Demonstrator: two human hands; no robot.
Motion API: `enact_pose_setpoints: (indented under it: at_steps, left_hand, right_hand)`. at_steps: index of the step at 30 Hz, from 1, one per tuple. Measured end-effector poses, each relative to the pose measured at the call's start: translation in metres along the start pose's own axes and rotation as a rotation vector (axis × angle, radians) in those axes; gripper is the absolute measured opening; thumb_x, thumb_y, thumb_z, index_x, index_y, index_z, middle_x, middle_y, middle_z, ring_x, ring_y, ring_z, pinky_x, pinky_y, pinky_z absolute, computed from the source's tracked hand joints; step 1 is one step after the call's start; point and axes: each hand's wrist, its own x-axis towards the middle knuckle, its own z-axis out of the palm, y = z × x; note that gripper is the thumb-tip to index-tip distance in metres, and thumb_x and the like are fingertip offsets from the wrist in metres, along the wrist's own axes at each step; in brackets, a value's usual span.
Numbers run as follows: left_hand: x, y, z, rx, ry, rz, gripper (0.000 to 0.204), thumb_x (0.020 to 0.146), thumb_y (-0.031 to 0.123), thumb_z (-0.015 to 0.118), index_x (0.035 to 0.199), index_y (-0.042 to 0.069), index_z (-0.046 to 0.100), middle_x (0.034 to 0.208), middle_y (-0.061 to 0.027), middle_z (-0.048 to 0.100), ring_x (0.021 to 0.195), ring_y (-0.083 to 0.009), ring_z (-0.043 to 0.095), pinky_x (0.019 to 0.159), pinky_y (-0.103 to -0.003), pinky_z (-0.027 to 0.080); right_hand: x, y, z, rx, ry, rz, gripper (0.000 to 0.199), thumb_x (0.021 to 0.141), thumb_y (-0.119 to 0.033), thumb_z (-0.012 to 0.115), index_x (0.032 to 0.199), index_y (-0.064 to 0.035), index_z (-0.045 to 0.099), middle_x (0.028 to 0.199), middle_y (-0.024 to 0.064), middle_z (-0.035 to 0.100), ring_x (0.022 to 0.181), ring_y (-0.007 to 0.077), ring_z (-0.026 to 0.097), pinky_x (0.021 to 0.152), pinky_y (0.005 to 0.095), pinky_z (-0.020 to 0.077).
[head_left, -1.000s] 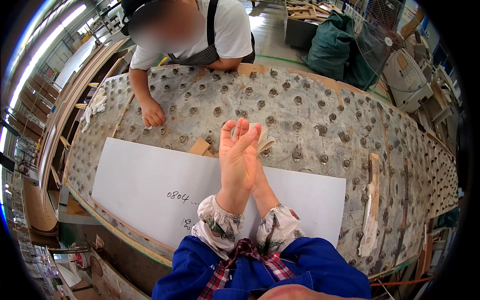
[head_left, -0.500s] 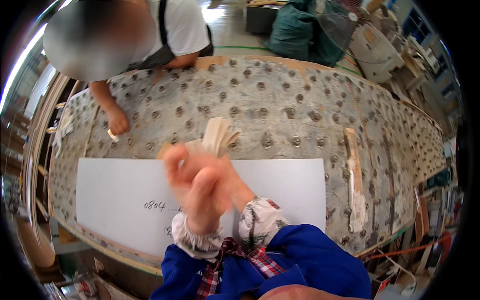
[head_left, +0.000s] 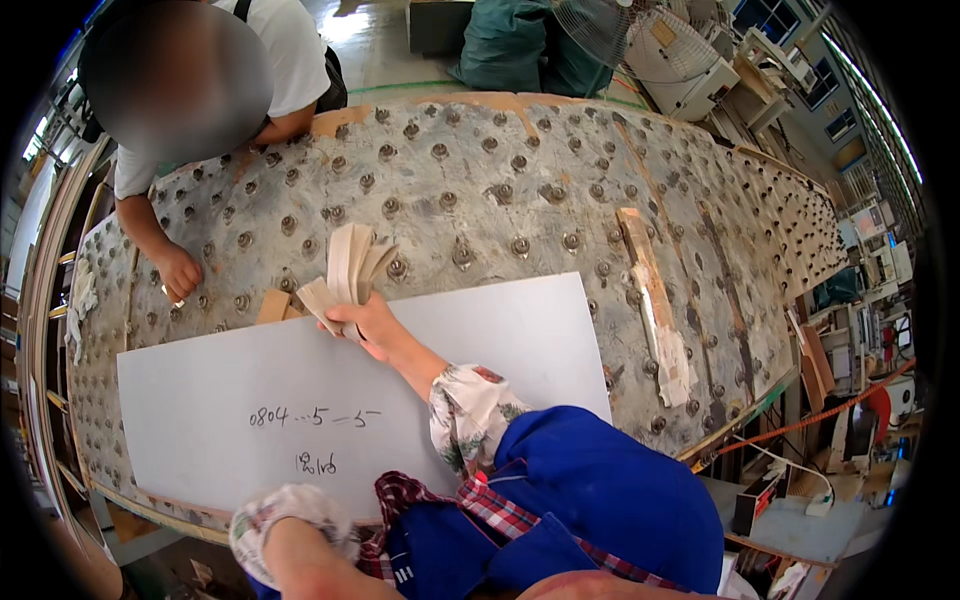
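Note:
My right hand (head_left: 370, 325) is closed round a bundle of pale beige strips (head_left: 352, 262), whose ends fan out beyond the fingers. It hovers over the far edge of a large white board (head_left: 190, 400) that bears black handwriting. My left wrist (head_left: 305, 555) shows low in the picture, beyond its bunched patterned sleeve, bent back toward me. The fingers of that hand are out of sight. Just past the board's far edge, near the bundle, lies a small piece of tan wood or card (head_left: 273, 304).
The board rests on a grey worktable (head_left: 480, 180) studded with round fittings. A long, worn wood strip (head_left: 655, 310) lies to the right. Across the table at far left, a person's hand (head_left: 178, 272) holds a small pale piece. A fan (head_left: 600, 30) stands behind the table.
My hands, crossed and close together before, are apart. The left has drawn back to the lower edge; the right has the bundle out over the board's far edge. The view has turned.

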Motion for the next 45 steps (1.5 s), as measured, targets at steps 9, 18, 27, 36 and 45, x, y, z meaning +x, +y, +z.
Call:
enact_pose_setpoints:
  at_steps: [9, 18, 27, 36, 45]
  left_hand:
    - [0.04, -0.008, -0.048, 0.075, -0.44, 0.414, 0.025, 0.086, 0.021, 0.044, 0.076, 0.001, 0.054, 0.065, -0.0096, 0.055, 0.056, -0.022, 0.052, 0.056, -0.031, 0.039]
    - [0.076, -0.019, -0.063, 0.077, -0.709, 0.704, 0.036, 0.088, 0.032, 0.046, 0.066, 0.004, 0.054, 0.054, -0.0058, 0.052, 0.034, -0.0161, 0.042, 0.035, -0.02, 0.036]
    - [0.114, -0.006, -0.054, 0.139, -1.141, 0.621, 0.035, 0.087, 0.032, 0.046, 0.066, 0.005, 0.054, 0.055, -0.0049, 0.053, 0.038, -0.0161, 0.044, 0.039, -0.022, 0.037]
    - [0.123, -0.008, -0.051, 0.149, -1.268, 0.64, 0.033, 0.085, 0.032, 0.047, 0.066, 0.006, 0.054, 0.056, -0.0039, 0.054, 0.042, -0.0161, 0.045, 0.044, -0.023, 0.039]
    - [0.121, -0.004, -0.051, 0.129, -1.343, 0.629, 0.031, 0.084, 0.032, 0.048, 0.066, 0.008, 0.054, 0.057, -0.003, 0.055, 0.046, -0.0161, 0.047, 0.048, -0.025, 0.041]
  right_hand:
    - [0.004, 0.005, -0.005, -0.032, 0.001, 0.001, 0.028, 0.075, -0.002, 0.058, 0.102, 0.0029, 0.051, 0.088, 0.0121, 0.059, 0.073, 0.0206, 0.061, 0.054, 0.0294, 0.0443]
    - [0.006, 0.011, -0.004, -0.01, -0.041, -0.01, 0.025, 0.074, 0.0, 0.058, 0.098, 0.0057, 0.054, 0.083, 0.0138, 0.06, 0.07, 0.0206, 0.06, 0.054, 0.0284, 0.0439]
    - [0.002, 0.008, -0.002, -0.036, -0.053, -0.001, 0.022, 0.075, -0.002, 0.058, 0.094, 0.0083, 0.057, 0.081, 0.0146, 0.061, 0.068, 0.0197, 0.059, 0.054, 0.0295, 0.0438]
    - [0.004, 0.01, -0.006, -0.04, -0.076, 0.012, 0.023, 0.074, -0.002, 0.06, 0.095, 0.008, 0.056, 0.084, 0.0138, 0.061, 0.074, 0.0206, 0.061, 0.055, 0.0288, 0.0447]
    - [0.004, 0.01, -0.006, -0.013, -0.081, 0.011, 0.024, 0.075, -0.002, 0.059, 0.097, 0.0058, 0.055, 0.087, 0.0126, 0.06, 0.074, 0.021, 0.062, 0.055, 0.0282, 0.0456]
